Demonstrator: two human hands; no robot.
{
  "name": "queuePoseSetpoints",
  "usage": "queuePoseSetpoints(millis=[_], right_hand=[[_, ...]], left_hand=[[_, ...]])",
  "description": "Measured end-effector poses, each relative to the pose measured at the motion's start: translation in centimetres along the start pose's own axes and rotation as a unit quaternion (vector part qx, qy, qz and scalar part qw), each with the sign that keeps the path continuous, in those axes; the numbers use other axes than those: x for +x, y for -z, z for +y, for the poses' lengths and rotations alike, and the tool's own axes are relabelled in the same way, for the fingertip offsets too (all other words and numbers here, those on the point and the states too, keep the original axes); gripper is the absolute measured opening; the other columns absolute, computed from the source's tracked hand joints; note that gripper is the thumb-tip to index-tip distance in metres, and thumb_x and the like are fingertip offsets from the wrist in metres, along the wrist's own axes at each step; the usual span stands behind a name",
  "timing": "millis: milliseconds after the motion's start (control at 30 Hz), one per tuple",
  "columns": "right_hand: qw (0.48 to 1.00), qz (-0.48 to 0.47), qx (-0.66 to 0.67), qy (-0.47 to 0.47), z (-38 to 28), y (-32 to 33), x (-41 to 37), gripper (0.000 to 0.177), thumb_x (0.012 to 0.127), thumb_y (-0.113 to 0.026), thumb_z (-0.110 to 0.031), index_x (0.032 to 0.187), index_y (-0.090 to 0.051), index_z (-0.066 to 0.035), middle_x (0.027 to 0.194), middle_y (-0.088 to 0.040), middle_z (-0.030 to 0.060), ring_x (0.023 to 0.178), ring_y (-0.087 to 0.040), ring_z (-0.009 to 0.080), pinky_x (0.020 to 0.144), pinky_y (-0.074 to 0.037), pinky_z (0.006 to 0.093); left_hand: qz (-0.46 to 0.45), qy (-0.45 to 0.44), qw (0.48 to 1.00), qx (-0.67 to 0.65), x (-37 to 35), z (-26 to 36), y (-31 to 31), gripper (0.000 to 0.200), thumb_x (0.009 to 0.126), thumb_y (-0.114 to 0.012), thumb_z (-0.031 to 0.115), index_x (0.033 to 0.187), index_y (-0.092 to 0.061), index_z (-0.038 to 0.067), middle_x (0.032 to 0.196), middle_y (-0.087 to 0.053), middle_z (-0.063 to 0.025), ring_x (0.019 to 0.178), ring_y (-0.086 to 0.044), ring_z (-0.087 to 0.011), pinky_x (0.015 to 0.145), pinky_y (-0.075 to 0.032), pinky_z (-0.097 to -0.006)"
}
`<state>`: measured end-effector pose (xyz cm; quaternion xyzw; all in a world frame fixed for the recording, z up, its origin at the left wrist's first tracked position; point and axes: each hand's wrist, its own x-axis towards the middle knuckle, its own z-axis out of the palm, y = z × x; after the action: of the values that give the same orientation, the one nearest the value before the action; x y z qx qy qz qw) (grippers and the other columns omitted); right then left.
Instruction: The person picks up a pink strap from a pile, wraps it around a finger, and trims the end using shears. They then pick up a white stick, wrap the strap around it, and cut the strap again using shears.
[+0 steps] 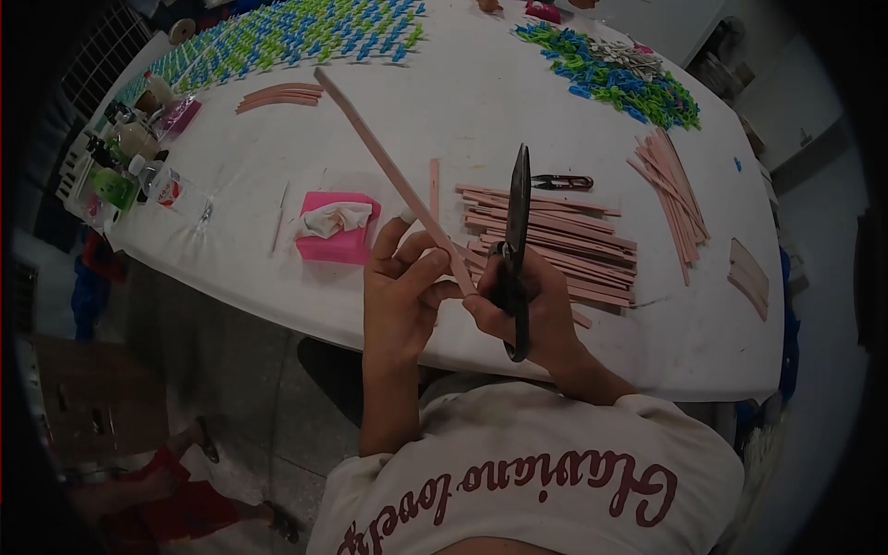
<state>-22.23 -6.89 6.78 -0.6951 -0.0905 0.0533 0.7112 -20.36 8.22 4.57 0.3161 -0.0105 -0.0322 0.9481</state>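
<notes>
My left hand (pixel 400 291) pinches a long, flat pink strip (pixel 379 153) near its lower end. The strip slants up and to the left above the white table. In my right hand (pixel 546 314) is a pair of dark scissors (pixel 519 199), blades pointing upward and apparently together. The right thumb tip meets the strip's lower end beside the left fingers. Just beyond the right hand lies a pile of similar pink strips (pixel 555 240), partly hidden by that hand and the scissors. Small thread snips (pixel 564 182) rest at the pile's far edge.
A pink tissue box (pixel 326 250) sits left of my hands. More strips (pixel 671 199) lie right, others (pixel 277 95) far left. Green and blue clips (pixel 638 88) are heaped at the back right; rows of them (pixel 296 37) cover the back left. Bottles (pixel 166 190) line the left edge.
</notes>
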Motion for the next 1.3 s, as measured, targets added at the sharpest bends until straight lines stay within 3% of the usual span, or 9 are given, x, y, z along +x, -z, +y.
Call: queuePoseSetpoints(millis=[333, 400, 533, 600, 667, 1000, 1133, 1200, 1300], right_hand=[[0.999, -0.038, 0.018, 0.007, 0.5, 1.4, -0.4, 0.037, 0.068, -0.082, -0.019, 0.085, -0.052, -0.006, 0.069, -0.051, -0.0031, 0.059, -0.045, 0.0021, 0.052, -0.038, 0.0183], [0.999, -0.045, 0.017, 0.007, 0.5, 2.1, -0.5, 0.042, 0.065, -0.085, -0.022, 0.086, -0.053, -0.006, 0.07, -0.053, -0.0023, 0.06, -0.046, 0.0025, 0.053, -0.039, 0.0189], [0.994, -0.037, -0.09, 0.052, 0.5, 3.8, -0.7, 0.046, 0.06, -0.087, -0.023, 0.088, -0.054, -0.006, 0.074, -0.059, 0.0011, 0.062, -0.051, 0.005, 0.054, -0.042, 0.0208], [0.988, -0.037, -0.14, 0.06, 0.7, 4.6, -0.7, 0.047, 0.059, -0.087, -0.022, 0.088, -0.055, -0.005, 0.075, -0.06, 0.0022, 0.062, -0.052, 0.0063, 0.054, -0.042, 0.0212], [0.951, -0.014, -0.275, 0.14, 0.2, 5.1, -0.6, 0.048, 0.058, -0.088, -0.021, 0.091, -0.057, -0.005, 0.074, -0.06, 0.0022, 0.061, -0.053, 0.0086, 0.053, -0.043, 0.0213], [0.927, -0.066, -0.345, 0.132, -0.2, 7.7, -1.1, 0.047, 0.056, -0.088, -0.019, 0.091, -0.059, -0.004, 0.074, -0.059, 0.002, 0.059, -0.051, 0.0089, 0.052, -0.044, 0.0224], [0.916, -0.071, -0.367, 0.148, -0.6, 7.9, -1.1, 0.049, 0.054, -0.088, -0.021, 0.089, -0.059, -0.003, 0.074, -0.058, 0.0026, 0.057, -0.051, 0.0095, 0.05, -0.043, 0.0224], [0.913, -0.073, -0.369, 0.154, -1.1, 7.8, -1.1, 0.05, 0.053, -0.088, -0.022, 0.088, -0.058, -0.003, 0.074, -0.057, 0.003, 0.057, -0.051, 0.0097, 0.05, -0.043, 0.0223], [0.901, -0.055, -0.394, 0.172, -1.1, 7.5, -1.1, 0.05, 0.052, -0.088, -0.023, 0.087, -0.058, -0.002, 0.074, -0.057, 0.0042, 0.057, -0.054, 0.0118, 0.051, -0.045, 0.0231]], left_hand=[[-0.01, 0.028, 0.99, -0.141, -0.1, -1.2, -0.1, 0.036, 0.084, -0.05, -0.01, 0.117, -0.051, 0.004, 0.101, -0.064, -0.013, 0.087, -0.066, -0.0229, 0.069, -0.061, -0.037], [-0.012, 0.06, 0.992, -0.108, -0.4, -1.3, 0.2, 0.036, 0.085, -0.052, -0.005, 0.119, -0.052, 0.007, 0.095, -0.061, -0.0109, 0.082, -0.062, -0.0149, 0.068, -0.056, -0.0281], [0.02, 0.064, 0.991, -0.114, -0.4, -1.3, 0.4, 0.032, 0.086, -0.051, -0.005, 0.116, -0.054, 0.006, 0.091, -0.062, -0.0111, 0.078, -0.063, -0.0164, 0.062, -0.057, -0.0255], [-0.016, 0.079, 0.98, -0.18, -0.5, -1.2, 0.7, 0.031, 0.081, -0.053, -0.006, 0.111, -0.055, 0.003, 0.095, -0.062, -0.0099, 0.073, -0.065, -0.0174, 0.061, -0.058, -0.0268], [0.003, 0.081, 0.981, -0.176, -1.0, -0.9, 0.3, 0.031, 0.081, -0.053, -0.006, 0.111, -0.055, 0.003, 0.093, -0.061, -0.0092, 0.069, -0.064, -0.0162, 0.058, -0.057, -0.0251], [-0.036, 0.085, 0.978, -0.186, -1.7, -0.3, -0.5, 0.03, 0.079, -0.053, -0.006, 0.108, -0.054, 0.001, 0.087, -0.054, -0.0092, 0.053, -0.056, -0.0112, 0.041, -0.047, -0.017], [-0.028, 0.08, 0.98, -0.181, -2.0, -0.3, -0.4, 0.031, 0.078, -0.053, -0.007, 0.107, -0.053, 0.0, 0.087, -0.053, -0.0098, 0.053, -0.055, -0.0118, 0.041, -0.048, -0.0174], [-0.125, 0.087, 0.945, -0.29, -2.1, -0.3, 0.1, 0.035, 0.087, -0.045, -0.006, 0.122, -0.043, -0.001, 0.101, -0.044, -0.0164, 0.07, -0.064, -0.0236, 0.062, -0.062, -0.028], [-0.133, 0.082, 0.947, -0.28, -2.3, -0.4, -0.1, 0.037, 0.087, -0.045, -0.008, 0.123, -0.041, -0.001, 0.1, -0.042, -0.0157, 0.069, -0.063, -0.0233, 0.061, -0.061, -0.0272]])
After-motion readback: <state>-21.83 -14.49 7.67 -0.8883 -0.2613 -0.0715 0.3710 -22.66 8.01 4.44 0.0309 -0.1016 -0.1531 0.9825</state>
